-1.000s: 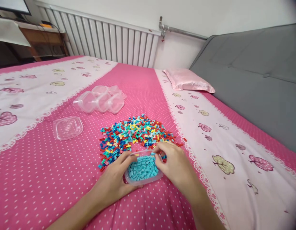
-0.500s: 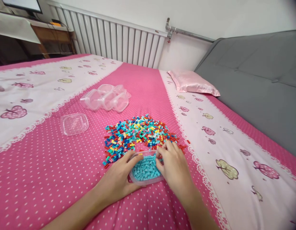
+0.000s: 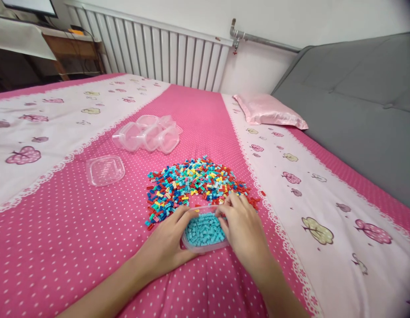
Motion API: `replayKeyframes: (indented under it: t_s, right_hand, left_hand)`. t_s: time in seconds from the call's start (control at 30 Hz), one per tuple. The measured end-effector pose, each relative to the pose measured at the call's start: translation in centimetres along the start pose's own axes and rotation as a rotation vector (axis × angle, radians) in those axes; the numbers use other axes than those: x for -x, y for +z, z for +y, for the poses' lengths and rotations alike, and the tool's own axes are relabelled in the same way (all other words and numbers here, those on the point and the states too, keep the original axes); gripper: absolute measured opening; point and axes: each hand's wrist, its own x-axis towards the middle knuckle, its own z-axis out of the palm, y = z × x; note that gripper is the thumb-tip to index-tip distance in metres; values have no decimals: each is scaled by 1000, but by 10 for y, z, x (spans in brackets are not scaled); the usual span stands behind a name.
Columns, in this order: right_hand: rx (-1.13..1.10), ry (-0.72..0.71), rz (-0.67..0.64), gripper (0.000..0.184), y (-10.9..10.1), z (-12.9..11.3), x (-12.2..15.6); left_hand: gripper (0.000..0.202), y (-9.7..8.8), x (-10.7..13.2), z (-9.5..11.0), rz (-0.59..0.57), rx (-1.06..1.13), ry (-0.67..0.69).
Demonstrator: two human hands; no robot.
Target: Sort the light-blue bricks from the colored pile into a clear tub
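A clear plastic container (image 3: 205,248) sits on the pink dotted bedspread, filled with small light-blue building bricks (image 3: 205,229). My left hand (image 3: 172,236) grips its left side, thumb along the near wall and fingers over the far-left rim. My right hand (image 3: 241,223) is at the container's right rim with its fingers curled and pinched together; whether a brick is between the fingertips I cannot make out. Just beyond the container spreads a pile of mixed bricks (image 3: 198,179) in red, blue, yellow, green and light blue.
A clear lid (image 3: 105,170) lies to the left of the pile. Several clear containers (image 3: 148,136) are heaped behind it. A pink pillow (image 3: 267,110) rests near the grey headboard (image 3: 351,84), and a white radiator (image 3: 158,48) stands along the wall.
The view has shifted slightly. Both hands keep nearly the same places at the container, and the bricks look unchanged.
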Motion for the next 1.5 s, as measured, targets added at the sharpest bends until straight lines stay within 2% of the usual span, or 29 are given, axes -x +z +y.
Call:
replayKeyframes:
  t_s: [0.47, 0.67, 0.77, 0.9, 1.2, 1.33, 1.5]
  right_hand:
    - [-36, 14, 55, 9, 3, 4, 1]
    - [-22, 25, 15, 17, 4, 4, -1]
    - [-40, 19, 35, 17, 4, 5, 0]
    - [-77, -5, 86, 15, 4, 5, 1]
    - [-112, 17, 40, 20, 9, 4, -1]
    - [-220, -8, 33, 21, 5, 12, -3]
    - [-499, -47, 88, 14, 2, 38, -10]
  left_hand:
    - [63, 2, 1, -2, 20, 48, -15]
    - [66, 4, 3, -5, 46, 64, -17]
    - [65, 4, 2, -4, 56, 69, -19]
    - [66, 4, 2, -4, 35, 61, -18]
    - [67, 4, 3, -5, 4, 56, -29]
    - [66, 5, 3, -6, 22, 71, -13]
    - [73, 6, 3, -7, 59, 93, 28]
